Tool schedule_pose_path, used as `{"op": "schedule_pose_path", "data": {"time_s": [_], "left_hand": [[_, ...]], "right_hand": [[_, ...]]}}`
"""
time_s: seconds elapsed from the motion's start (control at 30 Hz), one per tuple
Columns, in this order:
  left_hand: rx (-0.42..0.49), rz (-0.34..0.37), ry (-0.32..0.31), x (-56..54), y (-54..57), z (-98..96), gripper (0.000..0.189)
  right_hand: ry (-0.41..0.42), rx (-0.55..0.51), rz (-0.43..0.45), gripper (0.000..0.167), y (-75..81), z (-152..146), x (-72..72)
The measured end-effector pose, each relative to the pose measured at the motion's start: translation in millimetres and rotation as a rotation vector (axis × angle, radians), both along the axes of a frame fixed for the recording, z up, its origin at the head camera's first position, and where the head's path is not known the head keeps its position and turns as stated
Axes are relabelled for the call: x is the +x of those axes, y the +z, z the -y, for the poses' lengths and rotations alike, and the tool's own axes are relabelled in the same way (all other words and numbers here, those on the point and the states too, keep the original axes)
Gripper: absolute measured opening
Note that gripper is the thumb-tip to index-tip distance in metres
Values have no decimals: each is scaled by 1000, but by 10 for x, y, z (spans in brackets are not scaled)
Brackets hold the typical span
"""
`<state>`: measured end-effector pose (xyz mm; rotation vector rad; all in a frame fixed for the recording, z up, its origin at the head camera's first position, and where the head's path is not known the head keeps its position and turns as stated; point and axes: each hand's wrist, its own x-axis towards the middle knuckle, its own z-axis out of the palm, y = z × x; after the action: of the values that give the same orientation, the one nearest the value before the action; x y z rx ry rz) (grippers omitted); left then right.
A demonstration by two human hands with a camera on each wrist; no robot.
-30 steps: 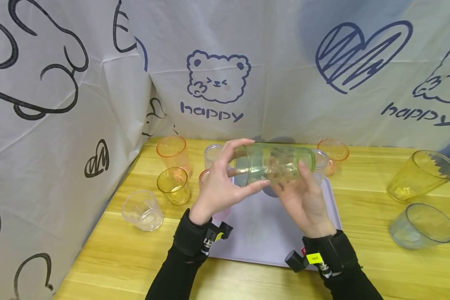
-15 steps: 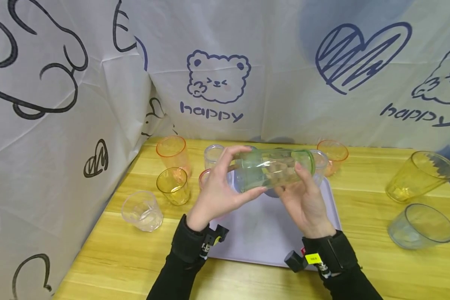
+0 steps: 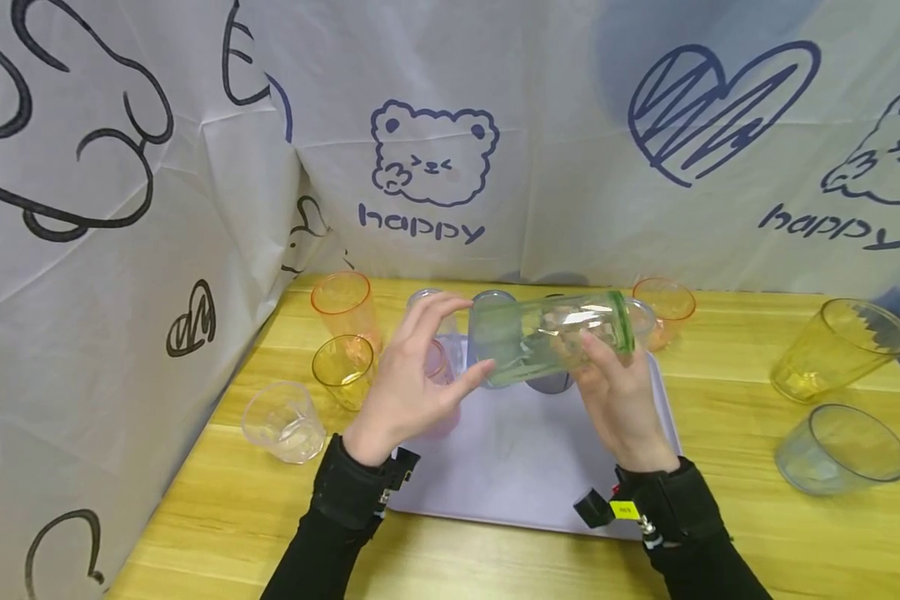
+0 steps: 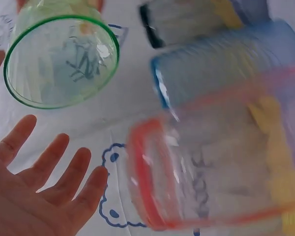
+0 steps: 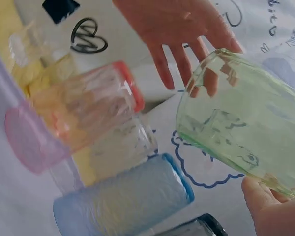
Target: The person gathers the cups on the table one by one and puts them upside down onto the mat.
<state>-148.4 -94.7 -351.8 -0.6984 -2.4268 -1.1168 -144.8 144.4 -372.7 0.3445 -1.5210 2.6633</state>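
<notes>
My right hand (image 3: 618, 408) grips a clear green tumbler (image 3: 543, 333) near its thick base and holds it sideways above the lilac tray (image 3: 525, 492). The tumbler's mouth faces left, toward my left hand (image 3: 401, 387). The left hand's fingers are spread and hold nothing; in the left wrist view they sit just apart from the tumbler's green rim (image 4: 117, 54). A red-rimmed pink tumbler (image 5: 83, 113) stands on the tray beside the left hand, next to a blue tumbler (image 5: 123, 199). A dark tumbler (image 3: 549, 384) is mostly hidden behind the green one.
Orange (image 3: 342, 304), amber (image 3: 345, 375) and clear (image 3: 288, 425) tumblers stand left of the tray. On the right are a yellow tumbler (image 3: 832, 354) and a grey-blue one (image 3: 840, 450). Another orange-rimmed tumbler (image 3: 667, 304) stands behind the tray, before a printed cloth (image 3: 562, 167).
My left hand has let go of the green tumbler's rim end and drawn back left. The right hand has shifted slightly right, keeping the tumbler, whose base end now tips up a little.
</notes>
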Motion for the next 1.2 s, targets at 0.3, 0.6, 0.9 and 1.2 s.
{"op": "schedule_pose_path", "data": {"time_s": [0.3, 0.6, 0.9, 1.2], "left_hand": [[-179, -124, 103, -74, -146, 178, 58], [-352, -96, 161, -92, -303, 281, 49], [-416, -76, 166, -80, -439, 340, 50], [-456, -84, 165, -80, -545, 350, 50]], "right_hand": [[-86, 277, -102, 53, 2, -44, 14], [-113, 601, -289, 64, -46, -82, -35], [-160, 1016, -346, 73, -146, 44, -64], [-106, 1126, -426, 74, -297, 276, -150]]}}
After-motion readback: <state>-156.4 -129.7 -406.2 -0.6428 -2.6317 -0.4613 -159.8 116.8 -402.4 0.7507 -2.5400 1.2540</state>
